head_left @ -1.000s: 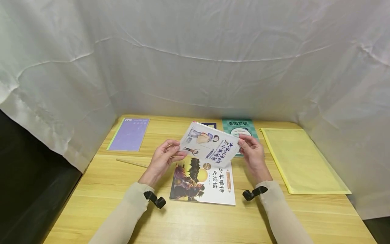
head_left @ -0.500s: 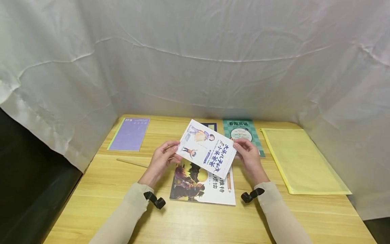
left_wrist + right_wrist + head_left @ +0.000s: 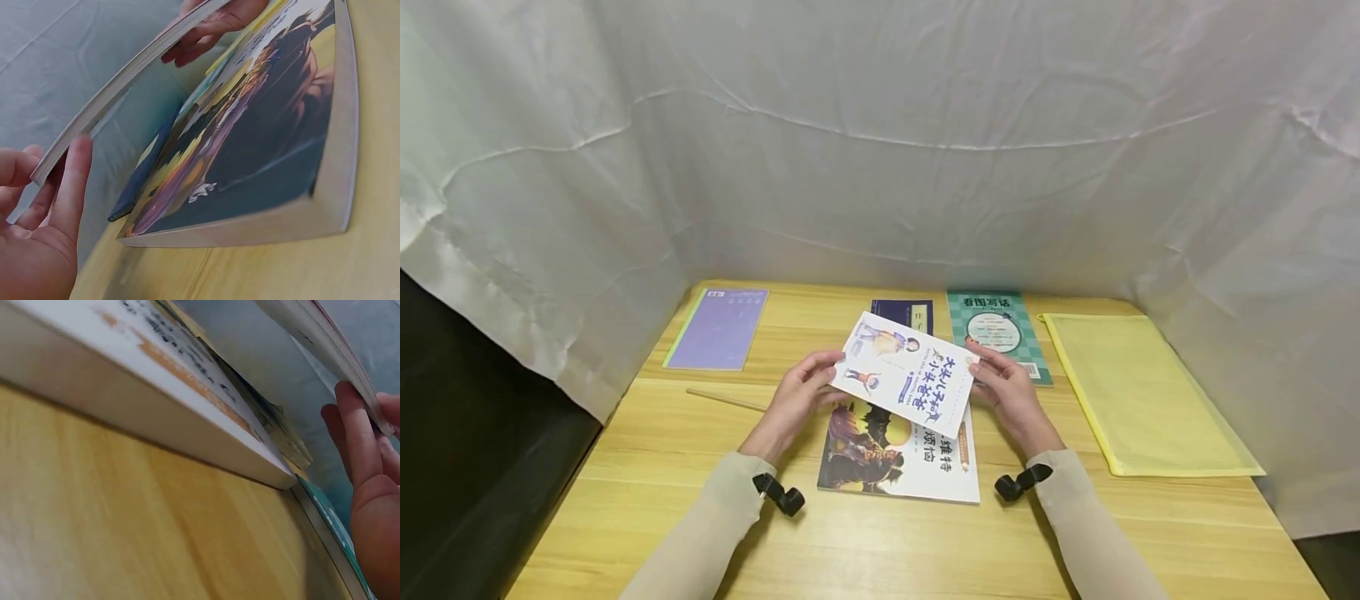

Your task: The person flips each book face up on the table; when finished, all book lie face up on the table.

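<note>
Between both hands a thin white picture book [image 3: 910,375] is held tilted in the air, its cover with drawn figures and purple lettering facing up. My left hand [image 3: 796,398] pinches its left edge; the left wrist view shows fingers [image 3: 74,181] under it. At the opposite edge, my right hand [image 3: 1011,398] grips a corner, with fingers [image 3: 359,434] beneath in the right wrist view. Below lies a thicker book [image 3: 887,462] with a sunset picture on its cover, flat on the table and partly hidden by the white one. The two books are apart.
Behind lie a dark blue book [image 3: 898,312], partly covered from view, and a green book [image 3: 1000,329]. A purple notebook [image 3: 718,329] is at the back left, near a thin wooden stick [image 3: 724,400]. A yellow zip pouch [image 3: 1150,396] lies on the right. Grey curtains [image 3: 880,167] enclose the table.
The white picture book has been tipped flatter, its cover turning upward, and has come down slightly. My right hand has moved a little left and down. The left hand has barely moved.
</note>
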{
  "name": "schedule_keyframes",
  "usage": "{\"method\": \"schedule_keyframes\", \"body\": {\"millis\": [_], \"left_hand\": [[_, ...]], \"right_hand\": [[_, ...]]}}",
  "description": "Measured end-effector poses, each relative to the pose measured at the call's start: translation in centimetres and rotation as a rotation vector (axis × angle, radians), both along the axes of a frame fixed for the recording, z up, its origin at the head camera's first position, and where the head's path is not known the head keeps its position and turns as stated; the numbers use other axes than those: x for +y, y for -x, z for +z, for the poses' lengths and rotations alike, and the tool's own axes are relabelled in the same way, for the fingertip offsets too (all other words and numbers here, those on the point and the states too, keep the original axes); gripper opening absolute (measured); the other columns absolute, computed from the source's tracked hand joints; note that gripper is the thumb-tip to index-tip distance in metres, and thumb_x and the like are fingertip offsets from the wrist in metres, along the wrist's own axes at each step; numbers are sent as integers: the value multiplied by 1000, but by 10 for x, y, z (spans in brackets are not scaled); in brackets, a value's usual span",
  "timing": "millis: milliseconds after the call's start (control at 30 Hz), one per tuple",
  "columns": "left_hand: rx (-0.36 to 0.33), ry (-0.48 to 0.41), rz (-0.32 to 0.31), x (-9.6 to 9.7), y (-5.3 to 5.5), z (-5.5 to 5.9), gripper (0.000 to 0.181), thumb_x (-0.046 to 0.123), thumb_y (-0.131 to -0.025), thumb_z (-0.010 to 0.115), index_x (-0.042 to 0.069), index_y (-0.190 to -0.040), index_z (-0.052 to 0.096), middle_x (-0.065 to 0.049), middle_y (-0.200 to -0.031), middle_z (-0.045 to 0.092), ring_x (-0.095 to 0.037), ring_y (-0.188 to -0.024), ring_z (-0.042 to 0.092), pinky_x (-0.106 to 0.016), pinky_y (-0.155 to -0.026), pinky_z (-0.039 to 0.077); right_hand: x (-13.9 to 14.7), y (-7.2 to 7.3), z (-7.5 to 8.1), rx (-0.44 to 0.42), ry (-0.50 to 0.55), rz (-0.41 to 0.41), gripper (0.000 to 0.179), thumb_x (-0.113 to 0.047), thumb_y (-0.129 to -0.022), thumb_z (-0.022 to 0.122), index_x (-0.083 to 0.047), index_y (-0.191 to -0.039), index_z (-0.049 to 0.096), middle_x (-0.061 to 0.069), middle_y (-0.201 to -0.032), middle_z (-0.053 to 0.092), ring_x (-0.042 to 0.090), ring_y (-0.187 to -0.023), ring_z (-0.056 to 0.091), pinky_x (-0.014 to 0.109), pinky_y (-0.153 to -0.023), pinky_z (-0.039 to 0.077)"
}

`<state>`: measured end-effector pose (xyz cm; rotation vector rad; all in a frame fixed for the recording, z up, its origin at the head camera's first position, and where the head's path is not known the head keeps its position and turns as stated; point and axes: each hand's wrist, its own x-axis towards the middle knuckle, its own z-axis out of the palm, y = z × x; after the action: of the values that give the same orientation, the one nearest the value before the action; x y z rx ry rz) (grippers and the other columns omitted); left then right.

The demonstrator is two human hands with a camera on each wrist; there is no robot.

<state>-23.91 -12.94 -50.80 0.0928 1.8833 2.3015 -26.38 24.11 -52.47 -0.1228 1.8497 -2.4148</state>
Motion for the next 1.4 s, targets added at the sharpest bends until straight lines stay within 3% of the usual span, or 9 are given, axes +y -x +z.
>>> {"method": "schedule_keyframes", "body": {"millis": [200,333,467,633,733,867,967,1233,1400], "left_hand": [[-76,-20,-32,-1,0,1,44,3,-109,51,3,-153,58,-18,-156,54,-23,-110,74,-35,-94,69],[-89,24,-43,-1,0,2,44,10,-112,53,8,-155,58,-18,-158,54,-20,-113,72,-31,-95,67],[-89,58,-61,0,0,2,48,8,-109,55,11,-157,57,-14,-162,52,-19,-118,69,-31,-98,65],[-94,29,-70,0,1,0,54,2,-106,54,9,-159,53,-17,-165,48,-20,-119,68,-31,-97,65],[-92,5,-71,-1,1,-1,59,-4,-103,52,7,-161,50,-19,-166,45,-21,-116,68,-32,-93,67],[-104,11,-95,-1,-1,-1,67,-8,-97,52,9,-161,50,-19,-165,45,-23,-110,70,-35,-87,69],[-107,34,-106,-2,-2,0,63,-3,-101,53,12,-162,51,-18,-162,48,-23,-108,71,-37,-86,69],[-89,106,-58,-7,-4,-2,51,14,-112,56,17,-163,50,-17,-144,59,-22,-103,71,-35,-85,68],[-81,106,-53,-10,-3,-6,60,7,-107,59,17,-165,46,-19,-148,58,-22,-102,70,-31,-83,67]], "right_hand": [[-3,-2,-4,-37,-103,3,38,-11,-108,68,-6,-146,65,-1,-118,79,14,-90,79,27,-72,69],[-6,-4,-5,-38,-139,-4,22,-14,-108,68,-11,-130,71,0,-108,81,15,-81,77,26,-66,68],[-8,-6,-4,-34,-131,32,30,-18,-110,66,-6,-137,68,0,-117,77,16,-89,78,27,-70,69],[-8,-6,-5,-27,-72,132,49,-9,-110,61,3,-158,52,12,-153,62,15,-120,73,31,-99,66],[-8,-5,-7,-47,-75,168,52,-5,-109,61,2,-160,48,19,-167,48,15,-127,71,33,-108,63],[-10,-6,-8,-95,-126,169,50,-9,-111,60,-6,-160,52,20,-171,43,18,-121,74,39,-102,66],[-12,-7,-8,-109,-144,172,48,-15,-114,57,-10,-162,52,18,-170,44,21,-121,75,42,-99,67],[-13,-8,-4,-53,-86,304,67,4,-105,47,-12,-170,38,5,-183,21,21,-158,40,20,-117,51],[-8,-8,-5,-63,36,383,71,8,-102,45,-3,-171,31,15,-183,16,15,-146,56,28,-118,53]]}}
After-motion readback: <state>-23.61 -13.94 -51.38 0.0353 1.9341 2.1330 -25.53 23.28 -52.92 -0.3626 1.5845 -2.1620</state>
